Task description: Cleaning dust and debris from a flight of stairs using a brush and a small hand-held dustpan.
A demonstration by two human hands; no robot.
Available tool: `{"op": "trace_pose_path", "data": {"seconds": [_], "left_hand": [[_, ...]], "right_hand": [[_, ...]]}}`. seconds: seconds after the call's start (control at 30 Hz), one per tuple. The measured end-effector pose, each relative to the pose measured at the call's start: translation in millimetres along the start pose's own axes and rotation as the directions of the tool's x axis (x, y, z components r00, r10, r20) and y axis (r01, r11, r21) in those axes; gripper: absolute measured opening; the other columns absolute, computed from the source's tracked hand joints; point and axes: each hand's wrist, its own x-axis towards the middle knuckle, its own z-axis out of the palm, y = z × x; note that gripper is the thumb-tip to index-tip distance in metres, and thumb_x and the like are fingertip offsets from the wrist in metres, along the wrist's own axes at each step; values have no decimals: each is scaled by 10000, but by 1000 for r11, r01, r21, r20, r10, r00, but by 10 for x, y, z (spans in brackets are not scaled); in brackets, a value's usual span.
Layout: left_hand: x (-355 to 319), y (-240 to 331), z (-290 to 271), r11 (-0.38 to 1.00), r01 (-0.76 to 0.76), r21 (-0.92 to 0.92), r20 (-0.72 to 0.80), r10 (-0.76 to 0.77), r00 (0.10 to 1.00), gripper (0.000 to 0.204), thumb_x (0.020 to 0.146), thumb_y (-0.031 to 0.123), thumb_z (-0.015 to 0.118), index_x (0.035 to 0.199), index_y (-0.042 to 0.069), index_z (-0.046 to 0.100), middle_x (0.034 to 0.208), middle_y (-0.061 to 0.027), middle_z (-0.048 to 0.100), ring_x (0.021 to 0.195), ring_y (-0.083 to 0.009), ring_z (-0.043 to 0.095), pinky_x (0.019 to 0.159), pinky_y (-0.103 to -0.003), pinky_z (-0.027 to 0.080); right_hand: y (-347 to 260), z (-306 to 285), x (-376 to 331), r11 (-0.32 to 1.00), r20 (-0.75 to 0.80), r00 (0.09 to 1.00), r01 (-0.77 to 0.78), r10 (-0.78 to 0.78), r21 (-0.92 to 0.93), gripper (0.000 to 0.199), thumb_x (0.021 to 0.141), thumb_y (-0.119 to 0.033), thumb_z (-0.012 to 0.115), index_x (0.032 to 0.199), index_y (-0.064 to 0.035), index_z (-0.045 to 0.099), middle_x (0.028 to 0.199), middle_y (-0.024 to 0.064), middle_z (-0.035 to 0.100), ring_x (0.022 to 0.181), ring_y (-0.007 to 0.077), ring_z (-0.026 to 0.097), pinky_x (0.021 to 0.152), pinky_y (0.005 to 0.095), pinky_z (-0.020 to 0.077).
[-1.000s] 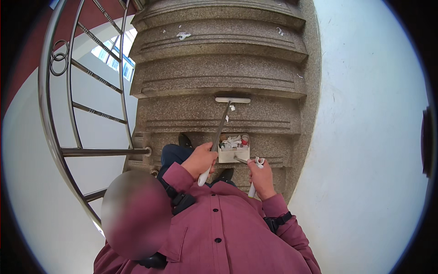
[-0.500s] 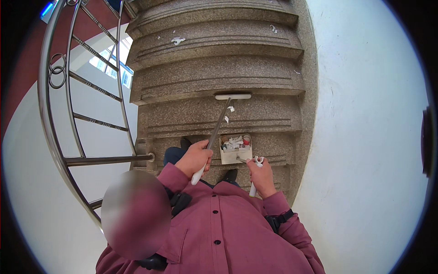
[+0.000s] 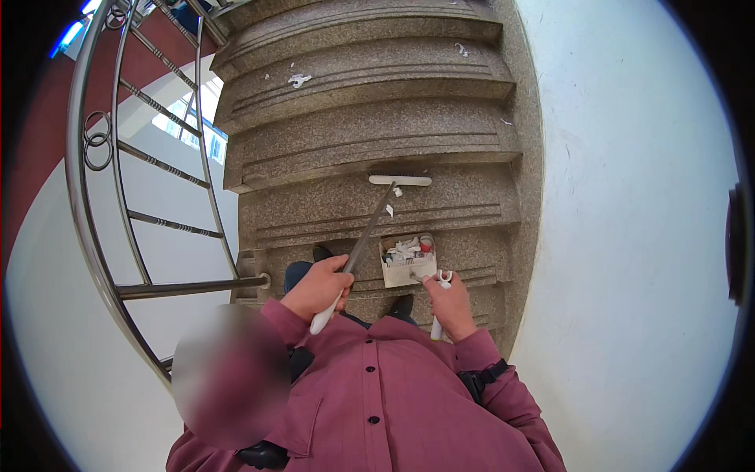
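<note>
My left hand [image 3: 321, 285] grips the white handle end of a long broom [image 3: 363, 236]. Its grey shaft slants up to a white brush head [image 3: 399, 180] resting on a granite step [image 3: 377, 204]. Small white paper scraps [image 3: 393, 200] lie just below the brush head. My right hand [image 3: 450, 303] holds the white handle of an upright dustpan [image 3: 406, 261]. The pan sits on the step below the brush and is filled with white scraps and a bit of red litter.
Granite stairs [image 3: 370, 141] climb ahead, with more paper scraps [image 3: 299, 79] on the upper steps. A steel railing [image 3: 118, 173] curves along the left. A white wall [image 3: 629, 236] closes the right side. My dark shoes [image 3: 403, 305] show under the dustpan.
The view has tilted so more upper steps show. The broom head stays on the same step while my left hand has shifted slightly up the handle; the dustpan is nearly unmoved.
</note>
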Motion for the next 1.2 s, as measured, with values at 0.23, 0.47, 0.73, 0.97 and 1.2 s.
{"op": "trace_pose_path", "data": {"seconds": [0.23, 0.47, 0.73, 0.97, 1.2], "left_hand": [[175, -158, -9, 995, 39, 89, -24, -37, 999, 584, 967, 100, 488, 1535, 106, 354, 751, -24, 479, 485, -112, 482, 378, -296, 395], [-70, -342, -87, 995, 88, 41, -18, -87, 996, 618, 979, 101, 501, 1558, 52, 293, 736, -24, 496, 515, -127, 495, 429, -315, 427], [-628, -262, -198, 991, 137, -3, -24, -137, 990, 640, 979, 107, 509, 1576, 78, 278, 755, -21, 496, 523, -115, 491, 417, -297, 415], [-837, -333, -407, 988, 121, -98, -78, -129, 989, 631, 988, 97, 501, 1579, 94, 281, 767, -29, 492, 514, -117, 486, 398, -286, 392], [-588, -695, -427, 986, 157, -61, -116, -163, 980, 650, 986, 110, 495, 1587, 111, 249, 761, -24, 488, 504, -123, 476, 397, -295, 394]], "right_hand": [[5, 25, 15, 1000, 2, 1000, 16, -16, -14, 335, 892, -320, 716, 989, -16, 613, 860, 127, 687, 785, 241, 667, 715, 372, 511], [-39, 7, 6, 1000, 8, 1000, 12, -12, -8, 323, 892, -299, 712, 1001, -14, 606, 848, 125, 683, 764, 229, 658, 707, 365, 511], [177, 16, 17, 995, 18, 997, 78, -79, 54, 208, 922, -194, 657, 1045, -70, 543, 737, 20, 553, 565, 98, 512, 490, 273, 426], [163, -302, -232, 999, 24, 1000, 14, -15, 35, 288, 872, -219, 693, 1032, -7, 580, 890, 128, 652, 799, 234, 631, 753, 370, 501], [448, -440, -510, 998, 17, 1000, 16, -18, 67, 274, 863, -190, 695, 1030, -19, 561, 876, 93, 617, 762, 206, 599, 718, 350, 486]]}}
